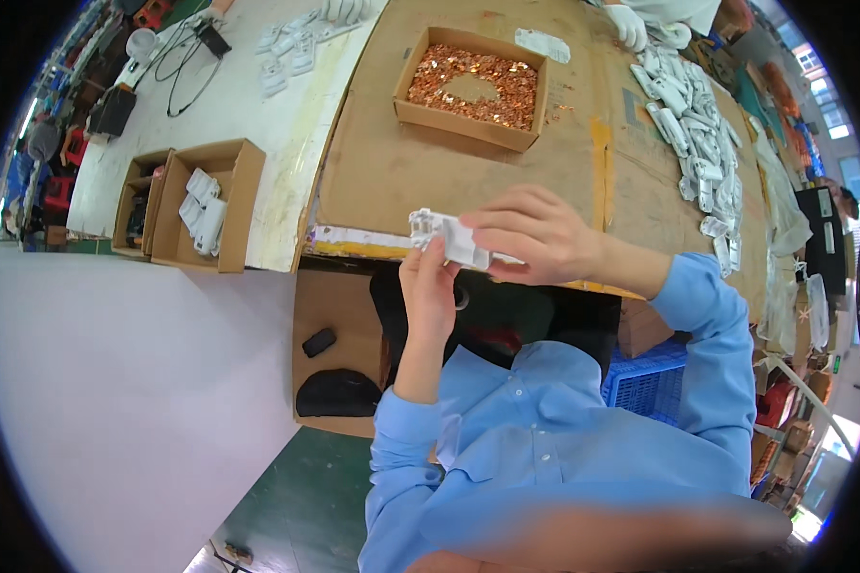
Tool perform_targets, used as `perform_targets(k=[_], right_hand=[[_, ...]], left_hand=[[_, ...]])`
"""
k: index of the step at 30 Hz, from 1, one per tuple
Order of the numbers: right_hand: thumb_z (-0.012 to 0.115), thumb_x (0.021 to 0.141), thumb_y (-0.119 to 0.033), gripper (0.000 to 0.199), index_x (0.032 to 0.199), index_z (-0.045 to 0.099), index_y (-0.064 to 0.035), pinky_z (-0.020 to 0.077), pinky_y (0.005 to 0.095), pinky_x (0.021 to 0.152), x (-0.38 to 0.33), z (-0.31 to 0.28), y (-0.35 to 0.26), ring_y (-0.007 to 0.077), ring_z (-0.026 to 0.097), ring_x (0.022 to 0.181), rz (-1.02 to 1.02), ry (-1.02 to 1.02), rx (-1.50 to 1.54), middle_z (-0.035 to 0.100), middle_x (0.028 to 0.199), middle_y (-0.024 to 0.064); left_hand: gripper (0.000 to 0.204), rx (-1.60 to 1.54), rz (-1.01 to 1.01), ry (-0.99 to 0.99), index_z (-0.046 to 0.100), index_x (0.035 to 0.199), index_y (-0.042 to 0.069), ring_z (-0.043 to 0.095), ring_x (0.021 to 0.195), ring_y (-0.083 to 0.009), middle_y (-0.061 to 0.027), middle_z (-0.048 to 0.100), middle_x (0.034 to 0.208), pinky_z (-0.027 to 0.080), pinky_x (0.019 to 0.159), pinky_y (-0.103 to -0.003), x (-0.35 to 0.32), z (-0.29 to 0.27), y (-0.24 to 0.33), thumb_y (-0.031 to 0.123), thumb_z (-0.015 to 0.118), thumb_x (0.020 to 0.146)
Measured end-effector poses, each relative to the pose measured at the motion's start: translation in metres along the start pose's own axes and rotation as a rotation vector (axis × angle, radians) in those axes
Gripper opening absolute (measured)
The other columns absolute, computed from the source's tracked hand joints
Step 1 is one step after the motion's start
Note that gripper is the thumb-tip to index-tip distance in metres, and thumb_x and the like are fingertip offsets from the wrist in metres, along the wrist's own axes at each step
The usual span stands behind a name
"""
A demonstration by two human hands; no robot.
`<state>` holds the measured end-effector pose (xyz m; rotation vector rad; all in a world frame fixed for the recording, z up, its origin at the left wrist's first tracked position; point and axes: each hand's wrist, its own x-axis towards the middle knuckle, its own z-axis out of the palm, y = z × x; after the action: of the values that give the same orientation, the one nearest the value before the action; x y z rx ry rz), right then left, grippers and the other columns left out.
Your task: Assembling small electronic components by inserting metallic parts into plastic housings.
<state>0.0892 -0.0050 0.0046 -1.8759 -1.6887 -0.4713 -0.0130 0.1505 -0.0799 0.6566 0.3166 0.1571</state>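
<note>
A white moulded plastic housing is held up just above the near edge of the cardboard-covered table. My left hand grips its lower left side between thumb and fingers. From the right, my right hand closes over the housing's other end, its fingertips at the upper edge and the thumb below. Whether a small piece is under those fingertips, I cannot tell. Beyond my hands stands a shallow cardboard box of small copper-coloured metal pieces.
Many similar white housings lie heaped along the table's right side. A white-gloved hand of another person rests by that pile. Cardboard boxes with white parts stand at left. A blue plastic crate sits below the table.
</note>
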Motion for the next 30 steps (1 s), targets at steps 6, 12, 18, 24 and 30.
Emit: perform_targets(k=[6, 12, 18, 24, 30], right_hand=[[0.075, 0.079, -0.022, 0.028, 0.102, 0.061, -0.0121, 0.0518, 0.0399, 0.081, -0.005, 0.015, 0.036, 0.0271, 0.063, 0.096, 0.001, -0.292, -0.095, 0.065, 0.102, 0.007], [0.063, 0.084, -0.015, 0.015, 0.097, 0.062, -0.0078, 0.0511, 0.0419, 0.08, 0.027, 0.004, 0.196, 0.029, 0.062, 0.097, 0.466, -0.485, -0.578, 0.06, 0.1, 0.01], [0.061, 0.084, -0.013, 0.012, 0.093, 0.064, -0.0051, 0.0531, 0.0418, 0.082, 0.023, 0.029, 0.243, 0.0286, 0.063, 0.099, 0.468, -0.67, -0.661, 0.062, 0.101, 0.0105], [0.062, 0.082, -0.013, 0.011, 0.089, 0.066, -0.0042, 0.0555, 0.0415, 0.078, 0.028, 0.046, 0.25, 0.0288, 0.066, 0.096, 0.519, -0.761, -0.738, 0.068, 0.097, 0.0122], [0.066, 0.078, -0.012, 0.013, 0.088, 0.067, -0.0037, 0.0568, 0.0426, 0.075, 0.043, 0.051, 0.248, 0.0297, 0.068, 0.093, 0.597, -0.812, -0.747, 0.071, 0.093, 0.0136]], left_hand=[[0.031, -0.101, 0.077, 0.267, 0.052, 0.118, 0.001, 0.062, 0.103, -0.0253, -0.0142, 0.063, 0.111, 0.05, 0.091, -0.04, -0.018, -0.058, -0.007, 0.02, 0.052, 0.093], [0.021, -0.131, -0.036, 0.114, 0.058, 0.103, -0.002, 0.068, 0.068, -0.0203, -0.0153, 0.068, 0.095, 0.054, 0.059, -0.029, -0.028, -0.039, -0.018, 0.017, 0.056, 0.095], [0.021, -0.098, -0.188, 0.065, 0.058, 0.105, -0.002, 0.067, 0.068, -0.0189, -0.0146, 0.068, 0.097, 0.054, 0.057, -0.029, -0.038, -0.035, -0.034, 0.017, 0.053, 0.097], [0.021, -0.029, -0.283, 0.041, 0.057, 0.106, -0.001, 0.067, 0.068, -0.0167, -0.0131, 0.068, 0.097, 0.054, 0.058, -0.028, -0.043, -0.033, -0.051, 0.018, 0.054, 0.097], [0.022, 0.072, -0.362, 0.006, 0.058, 0.103, 0.0, 0.066, 0.067, -0.0155, -0.0115, 0.068, 0.094, 0.053, 0.059, -0.028, -0.046, -0.022, -0.063, 0.02, 0.054, 0.096]])
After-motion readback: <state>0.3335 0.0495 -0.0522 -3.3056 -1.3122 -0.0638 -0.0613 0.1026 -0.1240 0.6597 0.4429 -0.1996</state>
